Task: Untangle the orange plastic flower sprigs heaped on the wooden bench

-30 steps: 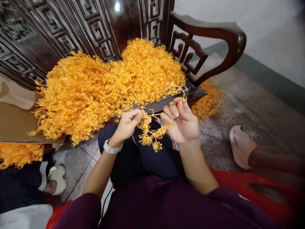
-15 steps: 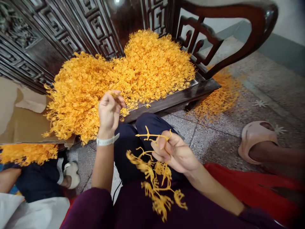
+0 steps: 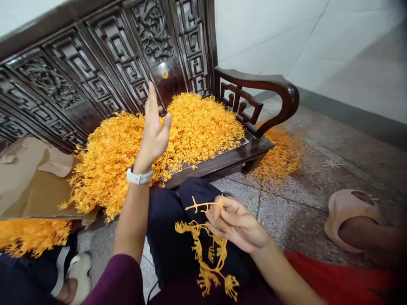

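Note:
My left hand (image 3: 155, 127) is raised in front of the carved bench back, fingers stretched out and apart, holding nothing. Just above its fingertips a small yellow-orange piece (image 3: 165, 75) shows against the dark wood, apart from the hand. My right hand (image 3: 237, 222) pinches a yellow-orange plastic sprig (image 3: 203, 206) over my lap. Branched stems with fringed, flower-like heads (image 3: 208, 275) hang below these fingers. Behind my left hand, a large heap of similar yellow-orange flower heads (image 3: 203, 127) covers much of the bench seat.
The dark wooden bench (image 3: 219, 154) has a curved armrest (image 3: 288, 95) at right. Bare orange stems (image 3: 280, 156) lie piled on the floor beside it. Cardboard (image 3: 47, 186) stands at left. Other people's feet, one in a pink shoe (image 3: 340, 207), are on both sides.
My left hand has risen from the heap's front edge and its curled fingers have opened; a small piece is now above it. My right hand keeps its sprig. The view has tilted up.

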`<act>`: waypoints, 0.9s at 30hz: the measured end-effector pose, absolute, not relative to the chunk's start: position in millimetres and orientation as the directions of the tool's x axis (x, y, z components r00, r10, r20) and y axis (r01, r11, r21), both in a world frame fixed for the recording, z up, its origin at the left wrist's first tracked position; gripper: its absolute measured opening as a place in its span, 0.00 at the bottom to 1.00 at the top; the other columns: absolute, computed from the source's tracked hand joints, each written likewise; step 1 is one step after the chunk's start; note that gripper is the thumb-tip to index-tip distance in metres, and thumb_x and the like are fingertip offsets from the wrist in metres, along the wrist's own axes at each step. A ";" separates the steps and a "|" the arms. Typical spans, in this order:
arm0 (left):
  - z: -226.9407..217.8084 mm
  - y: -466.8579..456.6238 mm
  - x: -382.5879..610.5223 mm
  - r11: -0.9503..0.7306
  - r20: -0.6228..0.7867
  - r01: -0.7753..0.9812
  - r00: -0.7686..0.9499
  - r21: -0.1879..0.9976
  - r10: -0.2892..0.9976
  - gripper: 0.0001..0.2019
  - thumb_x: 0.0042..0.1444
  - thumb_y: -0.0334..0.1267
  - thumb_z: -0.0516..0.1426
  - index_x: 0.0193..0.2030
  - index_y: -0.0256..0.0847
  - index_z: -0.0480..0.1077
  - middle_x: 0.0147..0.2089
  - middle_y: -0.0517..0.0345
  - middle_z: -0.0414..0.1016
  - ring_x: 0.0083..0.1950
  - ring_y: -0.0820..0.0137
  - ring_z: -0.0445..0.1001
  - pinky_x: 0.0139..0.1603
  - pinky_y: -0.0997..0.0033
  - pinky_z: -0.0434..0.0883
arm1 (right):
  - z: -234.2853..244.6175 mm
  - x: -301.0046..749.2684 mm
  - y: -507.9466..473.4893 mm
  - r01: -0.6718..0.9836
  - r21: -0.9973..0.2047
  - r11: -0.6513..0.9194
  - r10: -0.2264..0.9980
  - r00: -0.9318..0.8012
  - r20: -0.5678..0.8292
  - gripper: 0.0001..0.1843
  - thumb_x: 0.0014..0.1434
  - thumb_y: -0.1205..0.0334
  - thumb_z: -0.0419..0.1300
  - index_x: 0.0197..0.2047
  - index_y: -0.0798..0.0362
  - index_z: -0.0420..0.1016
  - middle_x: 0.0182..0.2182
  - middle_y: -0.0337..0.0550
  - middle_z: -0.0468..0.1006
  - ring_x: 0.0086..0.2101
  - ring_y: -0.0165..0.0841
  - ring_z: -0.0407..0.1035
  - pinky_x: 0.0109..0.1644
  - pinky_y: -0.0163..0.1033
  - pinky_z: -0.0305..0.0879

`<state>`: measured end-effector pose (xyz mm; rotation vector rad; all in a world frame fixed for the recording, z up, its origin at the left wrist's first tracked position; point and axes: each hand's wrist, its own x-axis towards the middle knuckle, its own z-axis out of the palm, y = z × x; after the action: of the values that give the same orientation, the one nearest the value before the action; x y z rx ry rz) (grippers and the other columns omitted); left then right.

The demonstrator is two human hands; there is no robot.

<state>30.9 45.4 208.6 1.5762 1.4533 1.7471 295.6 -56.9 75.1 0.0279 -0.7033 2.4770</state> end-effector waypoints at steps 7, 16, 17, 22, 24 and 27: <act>120.2 -65.0 71.8 -0.008 -0.085 0.287 0.310 0.958 0.947 0.32 0.70 0.63 0.50 0.57 0.39 0.81 0.51 0.41 0.83 0.49 0.58 0.81 0.53 0.59 0.76 | 93.4 303.6 -34.5 -0.711 -0.501 -0.493 0.803 -0.593 0.051 0.07 0.64 0.55 0.68 0.37 0.47 0.77 0.19 0.33 0.52 0.24 0.30 0.44 0.26 0.35 0.45; 100.0 -69.0 90.4 -0.115 0.175 0.322 -0.165 0.940 0.971 0.21 0.71 0.53 0.57 0.34 0.40 0.81 0.35 0.51 0.81 0.37 0.67 0.77 0.41 0.69 0.71 | 93.9 299.2 -21.9 -0.691 -0.568 -0.446 0.840 -0.542 0.000 0.11 0.61 0.56 0.71 0.38 0.48 0.74 0.20 0.31 0.49 0.24 0.28 0.42 0.26 0.33 0.41; 96.7 -60.8 86.4 -0.120 0.197 0.305 -0.236 0.945 0.952 0.20 0.70 0.52 0.59 0.33 0.40 0.79 0.33 0.52 0.79 0.36 0.68 0.76 0.39 0.69 0.71 | 92.0 295.0 -30.7 -0.670 -0.563 -0.483 0.810 -0.586 0.002 0.11 0.61 0.56 0.72 0.37 0.49 0.74 0.20 0.30 0.50 0.24 0.27 0.43 0.26 0.33 0.42; 94.7 -32.1 38.8 -0.249 0.183 -0.001 -0.677 0.968 0.713 0.18 0.69 0.50 0.59 0.31 0.42 0.71 0.27 0.60 0.69 0.27 0.74 0.68 0.32 0.75 0.69 | 73.6 284.5 -73.1 -0.523 -0.514 -0.680 0.573 -0.816 0.072 0.11 0.66 0.54 0.68 0.39 0.53 0.75 0.20 0.29 0.56 0.21 0.23 0.45 0.23 0.31 0.43; 109.3 -36.7 25.2 -0.251 0.235 0.072 -0.655 0.965 0.718 0.14 0.69 0.48 0.60 0.35 0.42 0.75 0.30 0.59 0.72 0.29 0.76 0.69 0.33 0.77 0.69 | 64.4 288.3 -76.1 -0.498 -0.533 -0.684 0.539 -0.837 0.091 0.12 0.67 0.55 0.67 0.39 0.55 0.76 0.21 0.29 0.58 0.20 0.22 0.47 0.24 0.32 0.45; 141.0 -50.9 26.5 -0.090 0.117 0.268 -0.084 0.959 0.990 0.08 0.66 0.43 0.64 0.43 0.43 0.82 0.38 0.53 0.79 0.36 0.71 0.76 0.40 0.72 0.74 | 54.8 298.9 -63.1 -0.513 -0.519 -0.683 0.543 -0.833 0.109 0.11 0.67 0.56 0.67 0.38 0.55 0.75 0.21 0.30 0.59 0.20 0.21 0.47 0.25 0.31 0.46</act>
<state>26.5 -50.9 141.0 1.4378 1.4306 1.2244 298.9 -63.1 54.8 -0.0715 -0.7333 2.4490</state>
